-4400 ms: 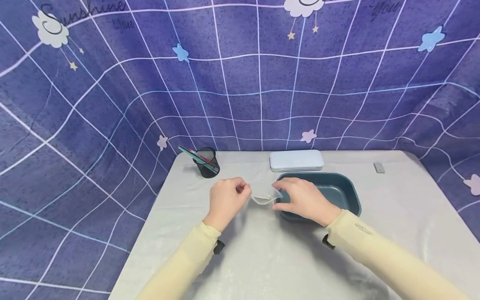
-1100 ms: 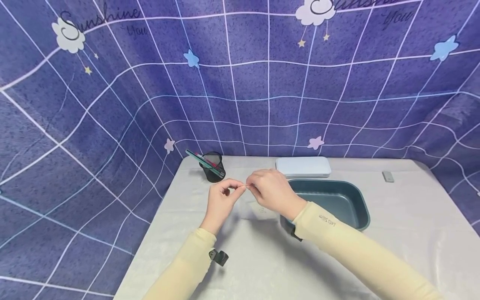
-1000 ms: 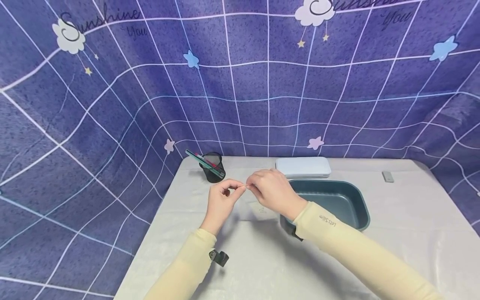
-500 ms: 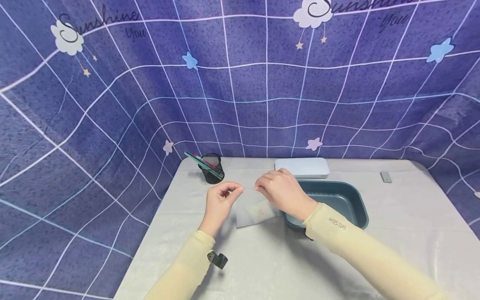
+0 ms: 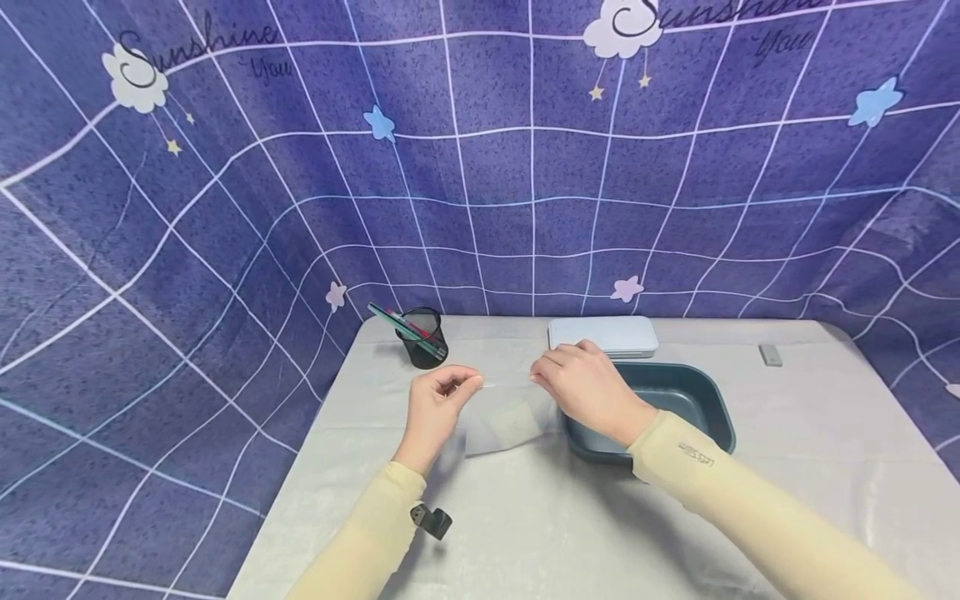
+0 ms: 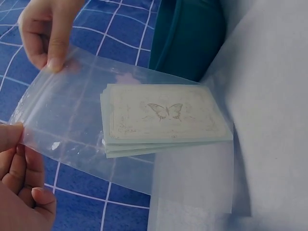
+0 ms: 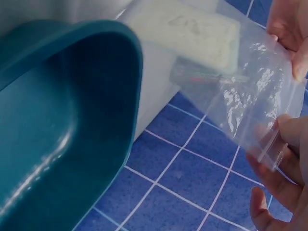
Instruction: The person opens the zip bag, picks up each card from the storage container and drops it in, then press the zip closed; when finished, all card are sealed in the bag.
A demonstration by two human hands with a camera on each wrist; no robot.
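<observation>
A clear zip bag (image 6: 82,113) hangs between my hands, its zip edge uppermost. Inside it lies a stack of pale cards (image 6: 144,103), the front one printed with a butterfly. My left hand (image 5: 435,412) pinches one end of the zip edge between thumb and forefinger. Farther along that edge, my right hand (image 5: 592,390) pinches the bag with thumb and fingers. In the right wrist view, the zip strip (image 7: 272,149) passes between the right thumb and fingers. A dark teal basin (image 5: 723,417) stands beneath and beside the right hand, which partly hides its near left rim.
At the back left stands a black mesh pen cup (image 5: 430,354) holding several pens and pencils. A pale blue case (image 5: 607,335) lies behind the basin, and a small grey block (image 5: 770,355) lies at the right. A blue grid-patterned curtain (image 5: 480,167) surrounds the table (image 5: 525,542).
First the bag's mouth gaped between my hands. Then my fingertips met at its left end. Since then the right hand has slid rightward along the zip edge, while the left stays nearly still.
</observation>
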